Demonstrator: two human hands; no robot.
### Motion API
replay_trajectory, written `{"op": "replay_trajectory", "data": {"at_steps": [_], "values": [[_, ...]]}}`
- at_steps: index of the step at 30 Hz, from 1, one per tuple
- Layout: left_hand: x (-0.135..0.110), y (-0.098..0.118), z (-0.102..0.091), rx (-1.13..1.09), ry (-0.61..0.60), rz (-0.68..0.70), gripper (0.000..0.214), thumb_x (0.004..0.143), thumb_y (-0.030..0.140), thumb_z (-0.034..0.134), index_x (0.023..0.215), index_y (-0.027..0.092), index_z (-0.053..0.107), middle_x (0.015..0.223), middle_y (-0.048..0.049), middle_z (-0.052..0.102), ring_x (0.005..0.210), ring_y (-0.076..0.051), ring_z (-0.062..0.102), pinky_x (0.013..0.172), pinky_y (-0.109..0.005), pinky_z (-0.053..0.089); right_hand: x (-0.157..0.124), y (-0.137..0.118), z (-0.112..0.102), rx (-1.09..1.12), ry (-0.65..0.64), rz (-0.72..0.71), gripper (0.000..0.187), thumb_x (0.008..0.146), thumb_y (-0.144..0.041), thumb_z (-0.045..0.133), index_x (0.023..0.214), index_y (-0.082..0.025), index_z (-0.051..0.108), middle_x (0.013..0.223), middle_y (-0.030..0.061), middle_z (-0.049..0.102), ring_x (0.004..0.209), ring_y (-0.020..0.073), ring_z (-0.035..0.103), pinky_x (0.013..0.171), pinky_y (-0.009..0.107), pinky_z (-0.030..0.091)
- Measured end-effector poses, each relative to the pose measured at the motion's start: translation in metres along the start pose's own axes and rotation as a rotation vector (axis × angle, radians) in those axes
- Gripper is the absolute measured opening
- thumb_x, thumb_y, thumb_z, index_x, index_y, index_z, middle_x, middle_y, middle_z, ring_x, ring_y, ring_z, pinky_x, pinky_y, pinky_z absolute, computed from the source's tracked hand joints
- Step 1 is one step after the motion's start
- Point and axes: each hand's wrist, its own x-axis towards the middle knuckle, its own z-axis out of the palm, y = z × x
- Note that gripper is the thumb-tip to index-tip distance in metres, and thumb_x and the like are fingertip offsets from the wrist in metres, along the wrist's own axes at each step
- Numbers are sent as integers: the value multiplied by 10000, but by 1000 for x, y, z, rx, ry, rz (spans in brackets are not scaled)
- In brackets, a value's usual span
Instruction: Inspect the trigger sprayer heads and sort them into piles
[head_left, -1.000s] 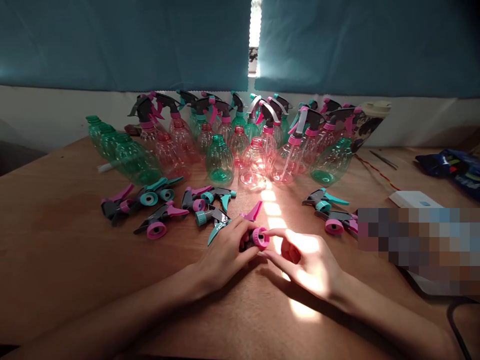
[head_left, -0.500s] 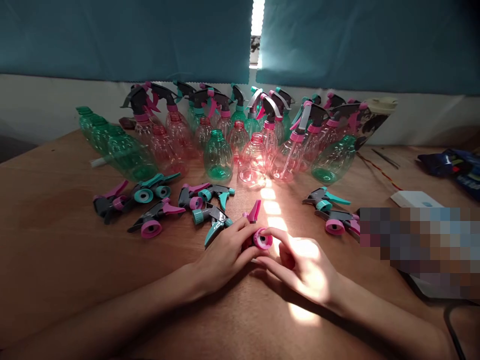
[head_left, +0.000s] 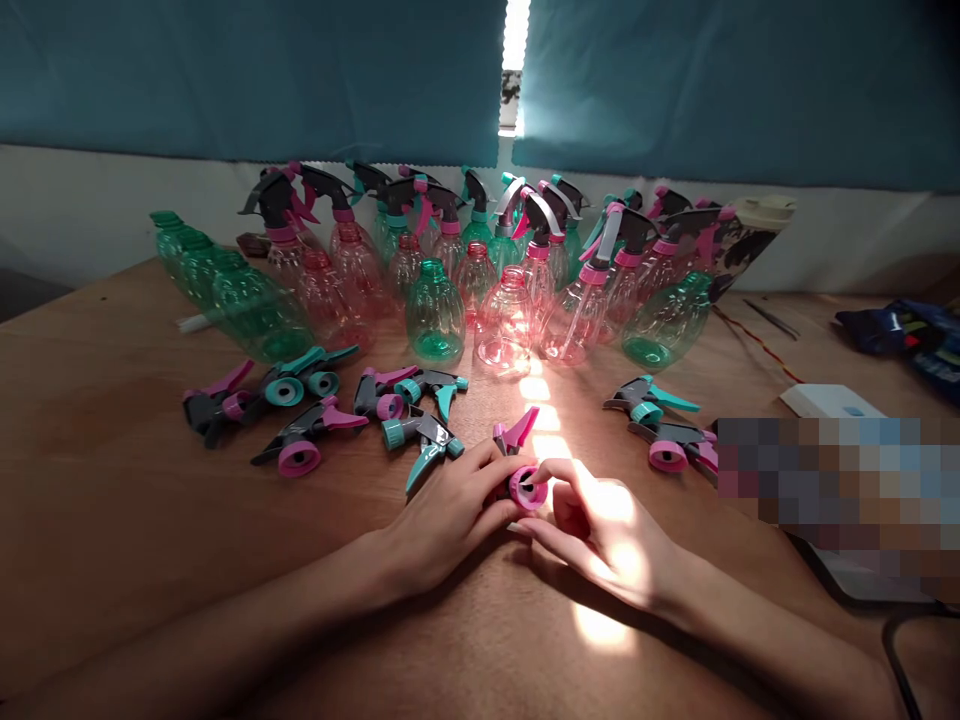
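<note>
Pink-collared spray trigger head (head_left: pixel 527 488) pinched between both hands, low over a wooden table (head_left: pixel 112 480), round collar facing up and pink lever angled away. Left hand (head_left: pixel 442 515) closed around its body; right hand (head_left: pixel 600 530) gripping the collar's far side with its fingertips. Teal-collared trigger head (head_left: pixel 424 440) just beside the left hand. More loose pink and teal trigger heads (head_left: pixel 298 455) in groups to both sides. Beyond them, between hands and wall, a dense crowd of clear pink and green plastic spray bottles (head_left: pixel 504 325), some topped with triggers, some bare-necked. Blurred patch (head_left: pixel 832 490) hiding the right side.
</note>
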Motion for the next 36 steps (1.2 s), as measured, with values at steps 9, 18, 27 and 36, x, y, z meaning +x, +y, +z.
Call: {"op": "replay_trajectory", "data": {"at_steps": [9, 18, 27, 36], "values": [[0, -1, 2, 69, -18, 5, 350, 930, 198, 539, 1277, 233, 518, 958, -22, 515, 829, -164, 543, 742, -262, 444, 3, 7, -8, -49, 77, -149, 168, 977, -253, 404, 1051, -178, 536, 723, 9, 646, 534, 118, 566, 543, 231, 464], [2, -1, -1, 22, -40, 36, 168, 942, 255, 525, 1073, 206, 619, 953, -24, 535, 853, -163, 546, 736, -245, 430, 5, 7, -7, -62, 119, -295, 144, 972, -223, 419, 1034, -193, 546, 836, 46, 641, 651, 128, 609, 611, 218, 506], [3, -5, -4, -81, 11, -33, 157, 936, 223, 529, 1060, 196, 621, 969, -24, 577, 861, -160, 544, 769, -251, 420, -6, -16, -8, -87, 331, -278, 177, 933, -118, 436, 873, -227, 562, 646, -14, 636, 514, 122, 595, 514, 210, 499], [4, -2, -8, -143, 44, -111, 147, 893, 260, 600, 1017, 192, 639, 863, 1, 603, 735, -137, 531, 684, -238, 406, 5, 21, -14, -207, 235, 53, 193, 986, -335, 411, 955, -207, 552, 847, 60, 669, 723, 191, 645, 635, 298, 503]]}}
